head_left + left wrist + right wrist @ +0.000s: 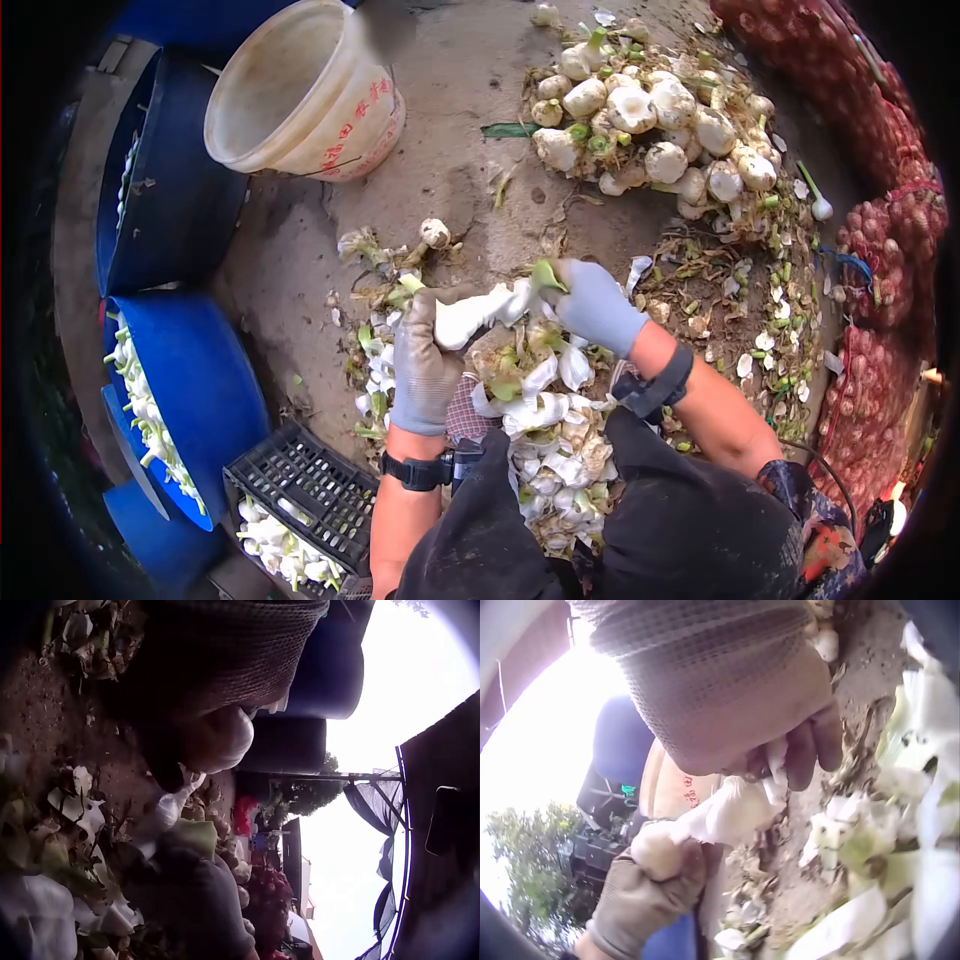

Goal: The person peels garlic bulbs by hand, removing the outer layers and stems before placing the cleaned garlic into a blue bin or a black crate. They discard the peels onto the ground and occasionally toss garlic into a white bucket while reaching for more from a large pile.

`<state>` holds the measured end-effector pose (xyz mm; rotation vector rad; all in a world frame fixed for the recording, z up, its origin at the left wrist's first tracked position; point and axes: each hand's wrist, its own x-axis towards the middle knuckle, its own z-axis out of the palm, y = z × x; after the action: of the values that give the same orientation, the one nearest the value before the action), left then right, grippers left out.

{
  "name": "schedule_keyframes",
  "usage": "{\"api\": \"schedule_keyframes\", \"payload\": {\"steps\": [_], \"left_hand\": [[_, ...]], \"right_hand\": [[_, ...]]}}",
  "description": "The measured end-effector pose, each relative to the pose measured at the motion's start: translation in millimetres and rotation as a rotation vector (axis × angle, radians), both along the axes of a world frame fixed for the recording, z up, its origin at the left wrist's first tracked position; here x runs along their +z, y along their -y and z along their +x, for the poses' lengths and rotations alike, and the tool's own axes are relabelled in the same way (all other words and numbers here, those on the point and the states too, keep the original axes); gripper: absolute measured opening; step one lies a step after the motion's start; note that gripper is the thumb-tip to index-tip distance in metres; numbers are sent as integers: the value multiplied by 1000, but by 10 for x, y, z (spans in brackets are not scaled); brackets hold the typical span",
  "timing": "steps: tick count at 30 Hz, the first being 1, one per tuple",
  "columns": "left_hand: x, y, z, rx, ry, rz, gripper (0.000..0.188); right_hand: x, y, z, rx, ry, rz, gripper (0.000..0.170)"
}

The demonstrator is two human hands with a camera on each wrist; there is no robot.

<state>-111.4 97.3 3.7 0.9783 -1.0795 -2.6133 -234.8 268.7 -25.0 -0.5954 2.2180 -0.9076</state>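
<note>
In the head view the gloved left hand grips a white garlic bulb, its stem side toward the right hand. The gloved right hand pinches a green-and-white leafy piece at the stem side. From the right wrist, the left hand holds the bulb's rounded end, while the right hand has its fingers on whitish skin. The left wrist view is dark; the left hand is above the bulb, and the right hand is below it.
Peeled skins lie between the legs. Garlic bulbs are heaped at the upper right, beside red net sacks. A white bucket stands upper left. Blue tubs and a black crate with trimmed garlic are at left.
</note>
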Motion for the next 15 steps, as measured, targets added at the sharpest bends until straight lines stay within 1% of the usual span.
{"api": "schedule_keyframes", "payload": {"steps": [1,2,3,4,5,6,8,9,10,11,12,13,14,15], "left_hand": [[-84,46,37,43,13,74,34],[-127,84,74,50,18,64,34],[-144,121,75,44,25,-49,33],[-184,159,88,39,31,-161,33],[-334,275,192,-16,34,-337,36],[-327,341,203,73,18,-150,40],[-316,482,118,394,-42,438,43],[-363,501,162,346,-94,413,44],[-334,511,172,349,-100,411,44],[-295,525,175,320,-55,262,44],[-208,537,165,293,-11,113,43],[-41,635,234,310,-91,169,38],[187,810,293,507,-136,207,37],[441,1109,431,515,-288,46,40]], "right_hand": [[20,-38,7,204,145,60,21],[61,-55,84,405,293,121,21],[295,-2,203,648,325,128,24],[284,-71,382,717,557,-230,26],[607,4,396,877,696,-334,26],[598,49,458,846,762,-315,24],[768,206,356,996,857,-204,26],[624,244,334,801,644,-105,28],[528,344,333,846,-26,42,29],[510,373,303,820,-452,200,27],[308,397,276,698,-550,81,25],[100,420,245,574,-639,-38,24],[77,500,164,583,-638,-40,24],[61,641,55,536,-429,-81,23]]}}
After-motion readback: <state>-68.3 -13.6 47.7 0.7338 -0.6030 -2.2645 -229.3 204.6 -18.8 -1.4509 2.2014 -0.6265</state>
